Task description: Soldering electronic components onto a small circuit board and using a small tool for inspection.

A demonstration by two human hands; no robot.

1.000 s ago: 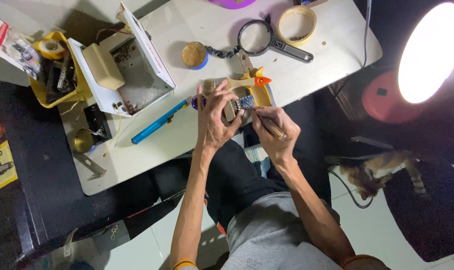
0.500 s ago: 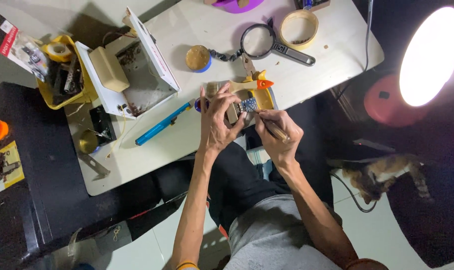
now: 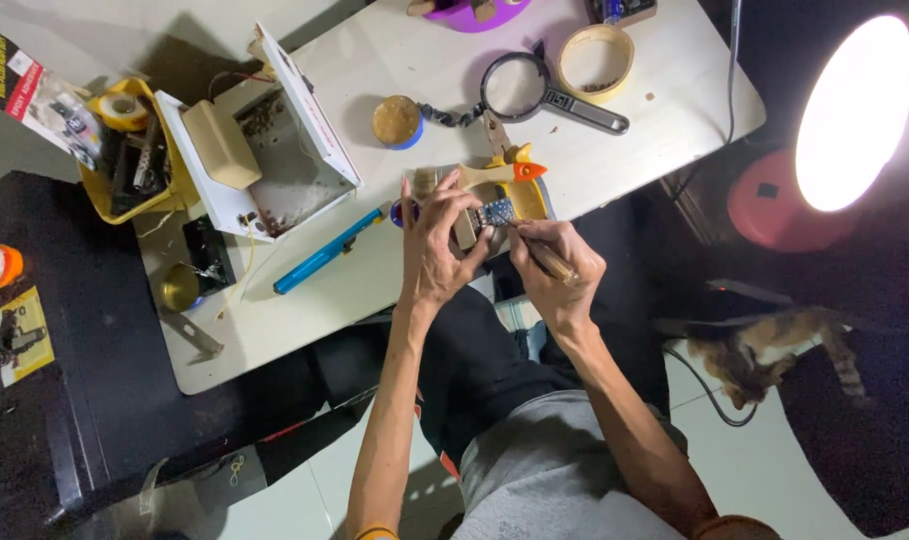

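A white table (image 3: 275,330) stands on pale floor tiles (image 3: 775,470) under a glaring round lamp (image 3: 853,112) (right side).

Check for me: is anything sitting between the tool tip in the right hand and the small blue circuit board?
Nothing visible does. The right hand holds a slim tool whose tip reaches the small blue circuit board, and the left hand steadies the board from the other side, its fingers beside it, not across the tip.

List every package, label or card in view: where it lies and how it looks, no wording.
Printed card pack: top left corner, rectangular, black, red and white.
Yellow card: left edge on the black surface, rectangular, dark items fixed on it.
White open box: on the table left of the hands, lid raised.
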